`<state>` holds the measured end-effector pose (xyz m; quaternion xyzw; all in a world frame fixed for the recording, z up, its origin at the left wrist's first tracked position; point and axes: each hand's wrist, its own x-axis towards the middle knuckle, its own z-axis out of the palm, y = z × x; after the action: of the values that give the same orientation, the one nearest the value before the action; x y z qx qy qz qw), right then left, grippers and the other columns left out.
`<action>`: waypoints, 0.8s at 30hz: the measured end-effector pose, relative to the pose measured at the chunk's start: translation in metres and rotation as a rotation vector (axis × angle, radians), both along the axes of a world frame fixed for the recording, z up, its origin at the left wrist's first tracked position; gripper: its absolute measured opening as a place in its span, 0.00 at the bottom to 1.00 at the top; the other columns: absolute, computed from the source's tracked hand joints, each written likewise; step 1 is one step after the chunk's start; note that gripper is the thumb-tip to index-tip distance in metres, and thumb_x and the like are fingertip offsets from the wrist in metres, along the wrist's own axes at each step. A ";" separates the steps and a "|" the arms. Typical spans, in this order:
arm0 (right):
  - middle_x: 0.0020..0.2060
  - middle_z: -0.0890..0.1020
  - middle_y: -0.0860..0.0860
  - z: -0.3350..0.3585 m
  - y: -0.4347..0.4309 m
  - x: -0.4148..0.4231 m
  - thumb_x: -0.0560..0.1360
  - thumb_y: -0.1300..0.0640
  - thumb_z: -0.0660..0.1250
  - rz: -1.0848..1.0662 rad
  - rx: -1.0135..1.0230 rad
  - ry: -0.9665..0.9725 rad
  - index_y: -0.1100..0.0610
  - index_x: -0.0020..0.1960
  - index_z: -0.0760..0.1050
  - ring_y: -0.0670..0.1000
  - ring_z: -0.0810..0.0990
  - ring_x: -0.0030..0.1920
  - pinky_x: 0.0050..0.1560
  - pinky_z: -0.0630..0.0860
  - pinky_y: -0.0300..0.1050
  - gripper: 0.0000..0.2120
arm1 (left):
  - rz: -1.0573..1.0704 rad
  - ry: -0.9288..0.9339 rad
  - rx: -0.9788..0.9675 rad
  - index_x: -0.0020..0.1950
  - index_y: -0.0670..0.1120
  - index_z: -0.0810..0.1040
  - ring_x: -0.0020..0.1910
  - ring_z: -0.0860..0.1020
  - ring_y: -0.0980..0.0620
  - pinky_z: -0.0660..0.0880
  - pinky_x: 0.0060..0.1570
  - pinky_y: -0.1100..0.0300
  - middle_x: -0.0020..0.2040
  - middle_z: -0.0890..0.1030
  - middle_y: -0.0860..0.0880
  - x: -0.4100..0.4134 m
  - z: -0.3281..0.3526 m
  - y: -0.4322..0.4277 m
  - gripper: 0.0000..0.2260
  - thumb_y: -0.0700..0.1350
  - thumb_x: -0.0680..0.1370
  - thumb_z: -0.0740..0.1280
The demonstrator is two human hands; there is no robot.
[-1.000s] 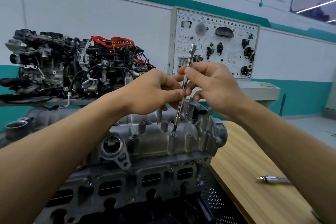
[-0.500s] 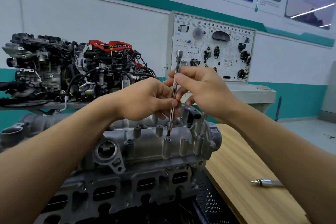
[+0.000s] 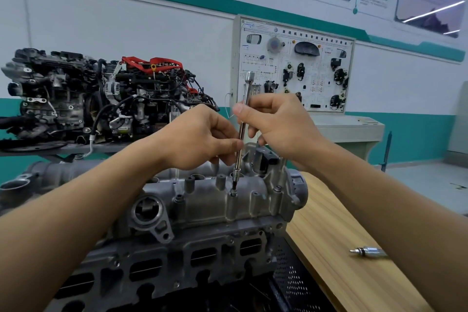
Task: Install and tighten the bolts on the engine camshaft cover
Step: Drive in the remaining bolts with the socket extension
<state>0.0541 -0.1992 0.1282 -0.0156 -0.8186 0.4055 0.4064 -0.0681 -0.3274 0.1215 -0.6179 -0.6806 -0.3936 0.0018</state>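
Far left, against the wall, an assembled engine (image 3: pixel 101 99) with red parts on top sits on a dark stand. Nearer and lower, the grey camshaft cover (image 3: pixel 215 205) lies on top of a cylinder head, a round bore (image 3: pixel 147 210) open at its left end and a row of upright bosses along its near edge. The left hand (image 3: pixel 200 139) reaches in over the cover, fingers curled, thumb and fingertips pinching the lower half of a slim driver shaft (image 3: pixel 241 132). The shaft stands almost upright, leaning slightly right at the top, and its dark lower tip sits on a bolt (image 3: pixel 233 193) seated in one of the near bosses, about midway along the cover. Just right of the shaft, the right hand (image 3: pixel 281 126) grasps its upper half between thumb and curled fingers, with the shaft's silver top end sticking out above. On the far wall behind the hands stands a white wiring board (image 3: pixel 296 63) carrying dark parts. To the right of the cover runs a wooden counter (image 3: pixel 342 223), and a short silver tool (image 3: pixel 367 252) lies on it, well apart from the hands
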 end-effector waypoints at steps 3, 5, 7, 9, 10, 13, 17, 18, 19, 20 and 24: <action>0.41 0.85 0.60 0.000 0.000 0.003 0.80 0.57 0.67 0.054 -0.006 -0.042 0.57 0.42 0.82 0.47 0.76 0.33 0.28 0.72 0.37 0.09 | -0.005 -0.008 -0.029 0.44 0.39 0.84 0.37 0.84 0.51 0.78 0.34 0.65 0.36 0.86 0.46 0.001 0.000 -0.001 0.08 0.43 0.80 0.70; 0.37 0.84 0.59 0.000 0.000 0.004 0.78 0.56 0.69 0.017 0.013 -0.035 0.58 0.41 0.82 0.48 0.76 0.33 0.29 0.73 0.38 0.09 | -0.004 0.006 -0.038 0.42 0.41 0.84 0.38 0.84 0.46 0.78 0.35 0.63 0.36 0.86 0.46 0.002 0.000 -0.001 0.11 0.48 0.78 0.72; 0.30 0.81 0.54 0.000 0.000 0.002 0.75 0.54 0.74 -0.057 -0.001 0.017 0.60 0.39 0.81 0.47 0.76 0.30 0.31 0.74 0.40 0.11 | 0.012 0.050 -0.041 0.39 0.44 0.85 0.40 0.84 0.43 0.80 0.38 0.55 0.35 0.86 0.47 0.003 0.001 -0.001 0.18 0.59 0.72 0.73; 0.28 0.79 0.51 -0.002 -0.003 -0.002 0.71 0.51 0.77 -0.123 -0.024 0.067 0.59 0.36 0.79 0.47 0.76 0.30 0.33 0.75 0.42 0.13 | 0.042 0.059 -0.008 0.37 0.43 0.85 0.38 0.83 0.41 0.81 0.42 0.49 0.33 0.85 0.47 0.003 0.001 -0.001 0.21 0.62 0.68 0.74; 0.28 0.78 0.50 -0.003 -0.004 -0.004 0.70 0.50 0.78 -0.137 -0.035 0.077 0.57 0.36 0.78 0.47 0.76 0.30 0.33 0.75 0.42 0.13 | 0.054 0.058 0.008 0.36 0.43 0.85 0.38 0.84 0.41 0.81 0.42 0.47 0.33 0.85 0.47 0.003 0.000 -0.001 0.20 0.60 0.69 0.74; 0.28 0.79 0.46 -0.004 -0.007 -0.006 0.70 0.47 0.77 -0.127 -0.067 0.049 0.54 0.39 0.79 0.43 0.75 0.29 0.34 0.72 0.38 0.12 | 0.050 0.067 0.002 0.36 0.44 0.84 0.37 0.84 0.42 0.82 0.41 0.46 0.34 0.86 0.49 0.001 -0.003 -0.001 0.15 0.54 0.75 0.74; 0.31 0.83 0.47 -0.003 -0.006 0.002 0.78 0.50 0.69 -0.042 -0.041 -0.031 0.53 0.40 0.82 0.41 0.76 0.29 0.31 0.71 0.33 0.11 | 0.025 0.090 -0.052 0.37 0.45 0.82 0.39 0.83 0.42 0.81 0.45 0.45 0.36 0.85 0.47 0.004 -0.002 -0.003 0.14 0.50 0.79 0.69; 0.36 0.85 0.49 -0.002 -0.005 0.005 0.80 0.52 0.67 -0.018 -0.048 -0.044 0.52 0.41 0.82 0.43 0.76 0.30 0.30 0.71 0.33 0.11 | 0.015 0.083 -0.058 0.39 0.43 0.83 0.41 0.82 0.38 0.80 0.46 0.42 0.37 0.85 0.44 0.005 -0.002 -0.002 0.13 0.49 0.80 0.69; 0.39 0.86 0.50 -0.001 -0.005 0.007 0.80 0.54 0.66 0.009 -0.063 -0.052 0.52 0.42 0.82 0.44 0.76 0.31 0.29 0.71 0.33 0.10 | 0.005 0.069 -0.065 0.42 0.41 0.83 0.43 0.82 0.35 0.79 0.47 0.39 0.40 0.84 0.40 0.005 -0.002 -0.001 0.13 0.48 0.80 0.68; 0.41 0.86 0.51 -0.001 -0.004 0.008 0.81 0.56 0.65 0.026 -0.069 -0.052 0.52 0.43 0.82 0.45 0.76 0.31 0.29 0.71 0.33 0.10 | -0.002 0.055 -0.076 0.44 0.39 0.83 0.45 0.81 0.33 0.79 0.47 0.38 0.42 0.84 0.37 0.005 -0.002 -0.001 0.14 0.48 0.81 0.68; 0.33 0.84 0.49 -0.003 -0.006 0.005 0.79 0.55 0.69 -0.041 0.003 0.011 0.54 0.41 0.82 0.42 0.76 0.28 0.34 0.74 0.36 0.09 | 0.010 0.042 -0.068 0.39 0.44 0.83 0.33 0.77 0.46 0.79 0.43 0.43 0.33 0.82 0.44 0.006 -0.002 -0.001 0.16 0.57 0.74 0.72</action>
<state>0.0590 -0.2047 0.1249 -0.0298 -0.8165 0.3960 0.4192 -0.0617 -0.3283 0.1193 -0.6223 -0.6965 -0.3573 -0.0029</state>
